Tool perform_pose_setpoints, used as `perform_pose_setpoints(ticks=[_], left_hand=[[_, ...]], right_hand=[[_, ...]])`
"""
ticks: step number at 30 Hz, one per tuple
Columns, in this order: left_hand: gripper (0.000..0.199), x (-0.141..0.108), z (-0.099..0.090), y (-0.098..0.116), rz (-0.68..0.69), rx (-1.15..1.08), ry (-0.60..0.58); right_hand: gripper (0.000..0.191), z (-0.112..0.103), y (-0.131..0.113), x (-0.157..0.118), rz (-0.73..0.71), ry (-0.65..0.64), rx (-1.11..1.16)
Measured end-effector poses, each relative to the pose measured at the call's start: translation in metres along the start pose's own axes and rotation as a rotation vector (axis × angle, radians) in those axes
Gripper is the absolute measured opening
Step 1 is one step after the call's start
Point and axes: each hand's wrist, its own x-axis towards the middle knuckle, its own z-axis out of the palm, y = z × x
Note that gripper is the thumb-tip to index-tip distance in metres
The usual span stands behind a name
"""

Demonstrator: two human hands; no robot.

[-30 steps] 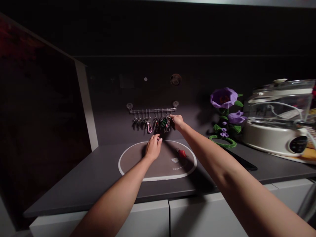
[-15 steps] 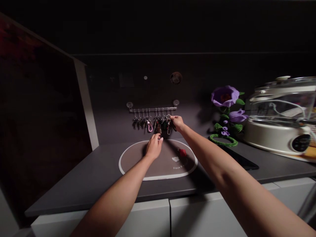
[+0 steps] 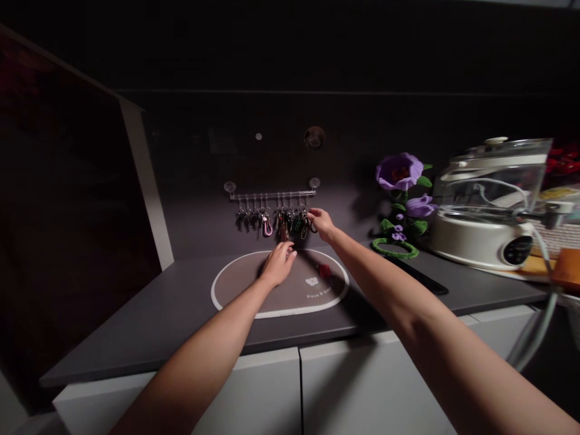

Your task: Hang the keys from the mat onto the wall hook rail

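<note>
A metal rail (image 3: 272,195) on suction cups holds several bunches of keys (image 3: 272,222) on the dark wall, among them a pink carabiner (image 3: 267,227) and a dark key fob with green marks (image 3: 298,225). My right hand (image 3: 321,222) is up at the right end of the bunches, fingertips among the rings. Whether it grips one is hidden. Below the keys, my left hand (image 3: 278,264) hangs over a brown oval mat (image 3: 240,281) with its fingers loosely curled, holding nothing. A small red object (image 3: 324,270) lies on the mat.
A grey counter (image 3: 136,320) runs under the wall above white cabinet doors (image 3: 254,386). To the right stand a purple artificial flower (image 3: 399,172), a dark flat slab (image 3: 421,277) and a cream cooker with a glass lid (image 3: 480,235).
The view has swung right, so the rail and counter sit further left in the picture. My right hand has shifted slightly rightward relative to the keys. My left hand has hardly moved.
</note>
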Motion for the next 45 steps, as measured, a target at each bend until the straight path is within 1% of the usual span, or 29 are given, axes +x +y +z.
perform_pose_setpoints(ticks=[2,4,8,10,12,16,21,28,33,36,39,42,45], left_hand=[[0.030,0.000,0.000,0.000,0.010,-0.006,-0.013],[0.029,-0.001,0.000,0.000,0.029,-0.018,-0.033],[0.026,-0.003,0.000,0.000,0.055,-0.026,-0.074],[0.025,-0.003,0.000,0.001,0.053,-0.024,-0.095],[0.025,-0.004,0.000,0.001,0.047,-0.021,-0.108],[0.024,-0.005,-0.001,0.001,0.043,-0.034,-0.134],[0.023,-0.007,-0.001,0.001,0.019,-0.043,-0.149],[0.024,-0.006,0.000,0.001,0.032,-0.038,-0.187],[0.025,-0.005,0.001,0.000,0.046,-0.032,-0.207],[0.024,-0.005,0.000,0.001,0.042,-0.032,-0.215],[0.024,-0.005,0.000,0.000,0.043,-0.028,-0.212],[0.023,-0.005,0.001,-0.001,0.048,-0.014,-0.205],[0.023,-0.005,0.001,-0.001,0.052,-0.004,-0.202]], right_hand=[[0.028,-0.005,0.003,-0.008,-0.006,-0.013,-0.016],[0.029,-0.012,0.007,-0.018,-0.007,-0.054,-0.018],[0.017,-0.030,0.015,-0.044,0.011,-0.182,-0.020],[0.015,-0.039,0.018,-0.058,0.037,-0.258,-0.042],[0.018,-0.048,0.022,-0.071,0.077,-0.333,-0.072],[0.019,-0.058,0.029,-0.087,0.143,-0.398,-0.153],[0.017,-0.065,0.033,-0.091,0.124,-0.432,-0.286],[0.013,-0.069,0.033,-0.089,0.091,-0.497,-0.322],[0.009,-0.068,0.033,-0.087,0.053,-0.497,-0.385],[0.008,-0.066,0.032,-0.088,0.065,-0.498,-0.416],[0.011,-0.064,0.030,-0.090,0.091,-0.474,-0.374],[0.016,-0.062,0.029,-0.093,0.116,-0.454,-0.271],[0.019,-0.061,0.027,-0.095,0.142,-0.464,-0.156]])
